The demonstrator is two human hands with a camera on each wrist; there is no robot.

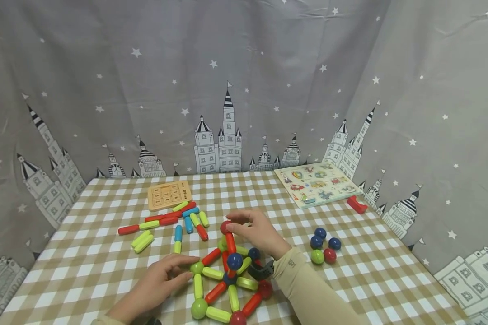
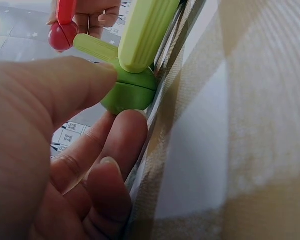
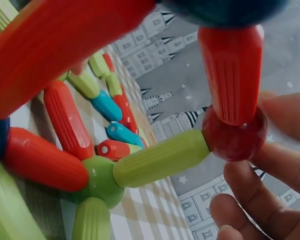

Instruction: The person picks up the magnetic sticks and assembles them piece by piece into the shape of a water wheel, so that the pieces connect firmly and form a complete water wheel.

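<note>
A frame of magnetic rods and balls stands on the checked cloth in front of me. My left hand [image 1: 158, 280] pinches a green ball [image 2: 132, 95] at its left corner, thumb on one side and fingertips on the other. At the raised far part, my right hand [image 1: 258, 231] holds a red ball [image 3: 235, 135] between thumb and fingers. From that ball a red rod [image 3: 231, 75] runs to a blue ball [image 1: 234, 261], and a lime rod [image 3: 162, 157] runs to another green ball [image 3: 99, 181]. Red balls [image 1: 237, 318] sit at the near and right corners.
Loose red, lime and blue rods [image 1: 149, 224] lie to the left. Behind them is a wooden number puzzle [image 1: 150, 203]. Several loose balls [image 1: 317, 256] cluster at right, below a picture board [image 1: 309, 183] and a red block [image 1: 355, 204]. A castle-print curtain [image 1: 268, 54] hangs behind.
</note>
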